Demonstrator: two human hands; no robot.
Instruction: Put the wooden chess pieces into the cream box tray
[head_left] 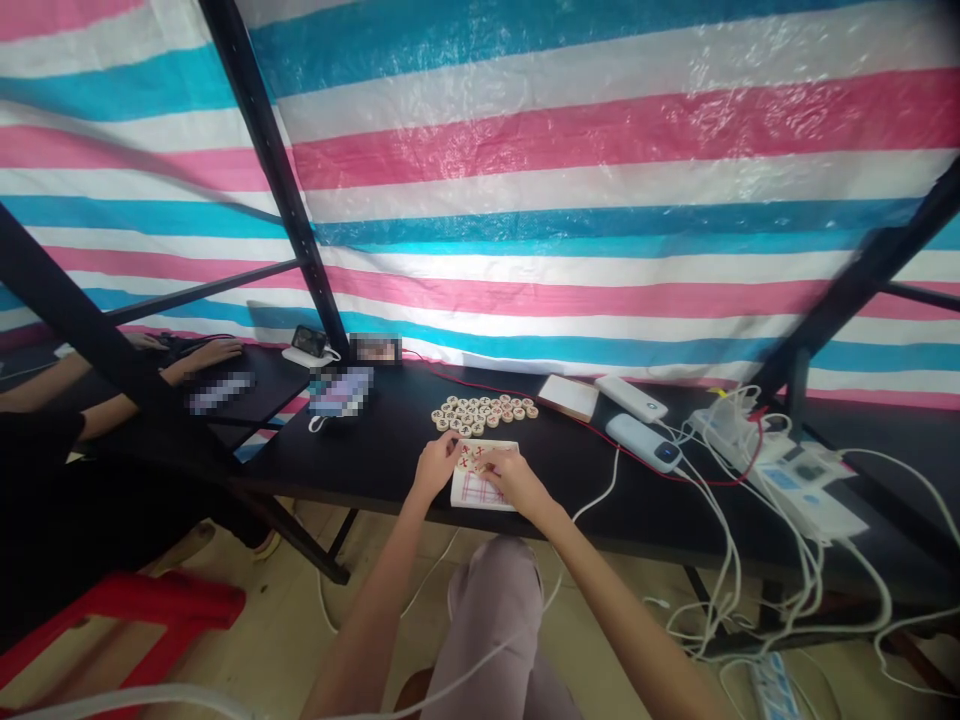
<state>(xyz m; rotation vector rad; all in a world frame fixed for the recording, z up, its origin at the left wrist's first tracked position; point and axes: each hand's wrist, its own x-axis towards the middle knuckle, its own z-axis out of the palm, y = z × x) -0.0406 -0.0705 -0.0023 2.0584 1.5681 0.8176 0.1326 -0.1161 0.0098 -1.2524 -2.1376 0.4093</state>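
Observation:
A shallow white box [484,506] with red markings and a printed grid sits near the front edge of the black table. My left hand [436,468] is closed at the box's upper left corner, thumb and fingers against its edge. Over the right half of the box, my right hand [516,480] has its fingers curled together; whatever they pinch is hidden. Just beyond the box, several round Chinese chess pieces [480,411] lie in a loose cluster, marked with dark or red characters.
Right of the pieces lie a white-topped flat box [568,396], two power banks [643,442] and a power strip [806,490] among tangled white cables. A pouch-like item [341,391] and a propped phone [309,340] stand left. Another person's hand [214,353] rests on the neighbouring table.

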